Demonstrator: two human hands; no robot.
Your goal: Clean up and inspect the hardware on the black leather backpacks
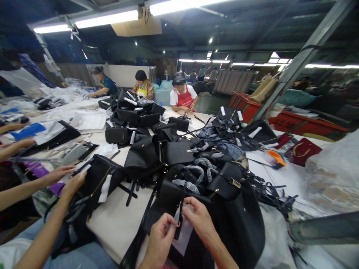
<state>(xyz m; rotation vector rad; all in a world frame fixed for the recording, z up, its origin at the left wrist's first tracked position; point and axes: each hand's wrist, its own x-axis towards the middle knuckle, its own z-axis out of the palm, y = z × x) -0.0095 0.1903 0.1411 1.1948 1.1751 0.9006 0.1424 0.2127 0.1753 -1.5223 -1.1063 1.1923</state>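
Two hands pinch thin translucent film over black leather-look bags.
The left hand's [160, 239] thumb and forefinger press together on the film's edge, a small orange-red piece [178, 225] just beside their tips; the translucent film [183, 239] hangs between and below both sets of fingers; the right hand's [199, 221] fingers pinch its upper part. Right of them slumps a black handbag [246, 220] with a gold clasp [236, 183]. Uneven pulling could tear the film; crowded hardware could scratch the leather-look surface.

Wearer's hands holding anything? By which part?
Right hand: translucent film, seemingly pinched near its upper end. Left hand: at a small orange piece; its hold can't be told.
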